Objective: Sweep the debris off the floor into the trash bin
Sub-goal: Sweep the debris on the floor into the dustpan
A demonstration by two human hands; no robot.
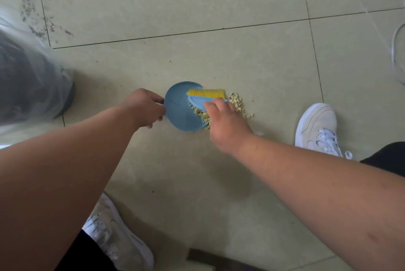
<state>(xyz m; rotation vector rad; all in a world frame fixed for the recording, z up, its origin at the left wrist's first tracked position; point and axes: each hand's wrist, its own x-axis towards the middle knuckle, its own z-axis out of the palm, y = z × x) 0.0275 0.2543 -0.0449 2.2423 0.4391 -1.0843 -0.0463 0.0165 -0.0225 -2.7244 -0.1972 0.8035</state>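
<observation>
A small round blue dustpan (178, 109) lies flat on the tiled floor, and my left hand (144, 107) grips its left edge. My right hand (225, 126) is closed on a blue hand brush (198, 102) with yellow bristles (206, 92), held over the dustpan's right rim. A pile of small pale yellow debris bits (237, 104) sits on the floor just right of the pan, with some bits on the pan's lip under the brush. The trash bin (26, 78), dark and lined with a clear plastic bag, stands at the left edge.
My white sneakers stand on the floor, one at the right (317, 128) and one at the bottom left (116, 238). A dark scuffed patch (32, 7) marks the tile at the top left. A white cable loop (397, 51) lies at the right edge.
</observation>
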